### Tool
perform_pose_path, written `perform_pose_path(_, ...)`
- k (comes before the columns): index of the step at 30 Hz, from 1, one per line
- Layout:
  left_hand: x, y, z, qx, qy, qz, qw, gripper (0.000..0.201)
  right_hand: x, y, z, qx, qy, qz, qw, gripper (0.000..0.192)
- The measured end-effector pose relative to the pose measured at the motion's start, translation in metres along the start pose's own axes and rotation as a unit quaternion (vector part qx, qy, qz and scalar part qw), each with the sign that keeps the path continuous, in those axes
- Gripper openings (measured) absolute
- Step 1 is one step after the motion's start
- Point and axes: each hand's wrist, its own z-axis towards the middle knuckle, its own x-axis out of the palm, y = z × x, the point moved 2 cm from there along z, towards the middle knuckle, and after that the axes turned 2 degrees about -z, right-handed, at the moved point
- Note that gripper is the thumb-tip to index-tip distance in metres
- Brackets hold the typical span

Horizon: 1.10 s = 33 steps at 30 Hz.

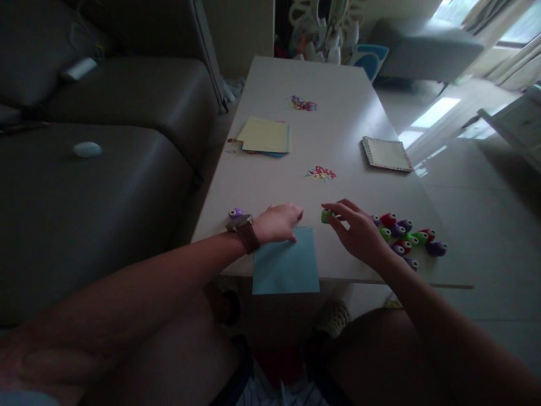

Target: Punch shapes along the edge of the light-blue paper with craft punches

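Head view: left hand [276, 223] flat on blue paper [286, 262] at the bench [338, 84] front edge, fingers together, pinning its top corner. Right hand [359, 231] fingers pinched on green punch [326, 216], just right of the paper's top edge. Keep the sheet pinned, slide punch squarely on. Other punches [406, 234] sit right.

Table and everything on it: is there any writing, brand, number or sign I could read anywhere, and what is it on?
None can be read.
The card with a dotted border: no text shows on it.
The stack of coloured paper and the blue sheet under the left hand: plain.
The small green punch in the right hand and the other punches: any marks are too small and blurred.
The wristwatch: its dial is not visible.
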Motion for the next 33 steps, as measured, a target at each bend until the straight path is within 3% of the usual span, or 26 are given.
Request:
perform_pose_path(12, -0.0008, 0.0001, 0.0031, -0.02, 0.05, 0.005, 0.999, 0.032, 0.0051, -0.0048, -0.0015, 0.047, 0.012, 0.059, 0.997, 0.017)
perform_pose_path(17, -0.0068, 0.0004, 0.0045, -0.002, 0.049, -0.072, 0.996, 0.015, 0.0085, -0.0081, -0.0027, 0.025, 0.025, 0.091, 0.995, 0.013)
perform_pose_path(23, -0.0087, 0.0052, 0.0073, 0.006, 0.038, -0.153, 0.987, 0.023, 0.0089, -0.0061, -0.0029, 0.022, 0.037, 0.105, 0.994, 0.015)
perform_pose_path(33, -0.0093, 0.0044, 0.0066, 0.002, 0.039, -0.165, 0.985, 0.033, 0.0089, -0.0045, -0.0032, 0.004, 0.06, 0.081, 0.995, 0.015)
